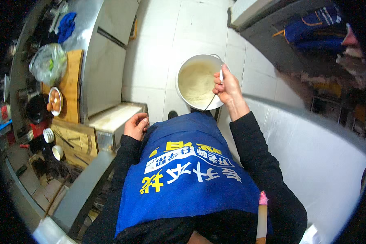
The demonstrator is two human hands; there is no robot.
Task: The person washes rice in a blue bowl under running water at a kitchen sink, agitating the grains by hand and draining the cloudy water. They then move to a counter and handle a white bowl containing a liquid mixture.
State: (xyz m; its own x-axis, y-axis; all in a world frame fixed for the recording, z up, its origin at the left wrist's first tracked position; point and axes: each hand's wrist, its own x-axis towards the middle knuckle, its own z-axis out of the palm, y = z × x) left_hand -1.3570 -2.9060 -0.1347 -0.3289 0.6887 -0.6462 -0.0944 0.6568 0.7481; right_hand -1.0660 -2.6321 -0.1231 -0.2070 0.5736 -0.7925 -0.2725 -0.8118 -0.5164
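Note:
My right hand grips the white handle of a thin wire bail on a white bucket. Inside the bucket lies a pale, cream-coloured powdery material; its exact kind cannot be told. The bucket is in front of my legs, over the tiled floor. My left hand hangs at my left side with fingers loosely curled and nothing visible in it, near the end of a low ledge. I wear a blue apron bearing writing over black sleeves. A lit cigarette shows close to the camera at the bottom.
On the left, a metal-topped counter holds a wooden board, a bowl of eggs, a plastic bag and a blue cloth. Small white bowls stand nearer. A white surface and cluttered shelving are on the right.

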